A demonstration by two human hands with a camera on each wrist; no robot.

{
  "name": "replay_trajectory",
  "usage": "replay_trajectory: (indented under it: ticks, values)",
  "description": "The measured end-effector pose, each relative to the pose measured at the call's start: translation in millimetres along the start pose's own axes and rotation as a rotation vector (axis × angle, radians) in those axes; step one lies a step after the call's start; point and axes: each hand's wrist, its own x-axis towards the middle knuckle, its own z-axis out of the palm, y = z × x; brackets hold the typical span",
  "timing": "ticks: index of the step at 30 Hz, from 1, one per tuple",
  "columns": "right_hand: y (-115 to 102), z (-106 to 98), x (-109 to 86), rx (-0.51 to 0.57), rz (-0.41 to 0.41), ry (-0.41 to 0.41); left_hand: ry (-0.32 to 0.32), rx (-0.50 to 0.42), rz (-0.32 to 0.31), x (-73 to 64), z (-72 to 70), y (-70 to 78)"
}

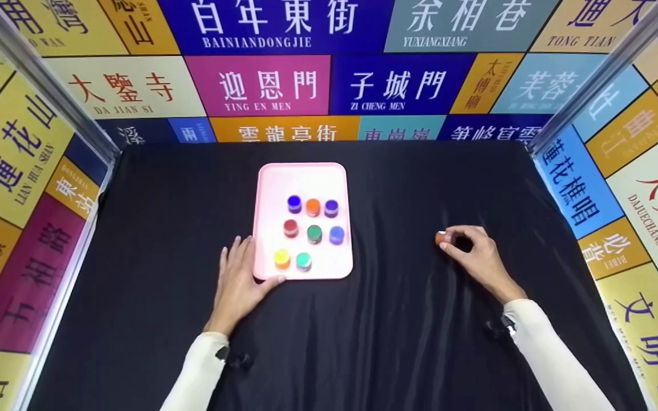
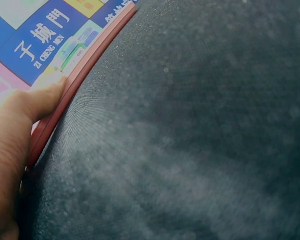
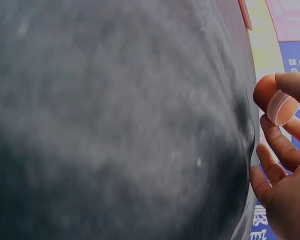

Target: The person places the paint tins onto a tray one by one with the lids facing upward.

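Observation:
A pink tray (image 1: 303,177) lies on the black cloth with several small paint pots on it, among them a yellow pot (image 1: 281,258), a green pot (image 1: 313,233) and a red pot (image 1: 291,228). My left hand (image 1: 239,288) rests at the tray's near left corner. Its fingers stretch along the left side, and the thumb lies on the near rim (image 2: 75,80). Off to the right of the tray, my right hand (image 1: 480,257) pinches a brownish-orange paint pot (image 3: 268,93) between thumb and fingers. The pot is tipped on its side, its clear end towards the palm.
Black cloth (image 1: 392,319) covers the table. Panels with large lettering, such as a pink panel (image 1: 257,85), stand along the back and both sides. Metal posts (image 1: 577,85) rise at the back corners.

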Motion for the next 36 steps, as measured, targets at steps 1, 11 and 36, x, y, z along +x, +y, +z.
replay_trajectory:
  ticks: [1, 11, 36]
  values:
    - [-1.7, 1.6, 0.3, 0.003, -0.010, 0.002, -0.002, 0.000, -0.001, 0.1, 0.0, 0.1]
    - [-18.7, 17.3, 3.8, 0.049, -0.093, 0.001, -0.020, 0.006, -0.017, 0.7, 0.4, 1.1]
    - [-52.4, 52.5, 11.0, 0.071, -0.092, -0.084, 0.005, 0.008, 0.003, 0.6, 0.7, 0.4]
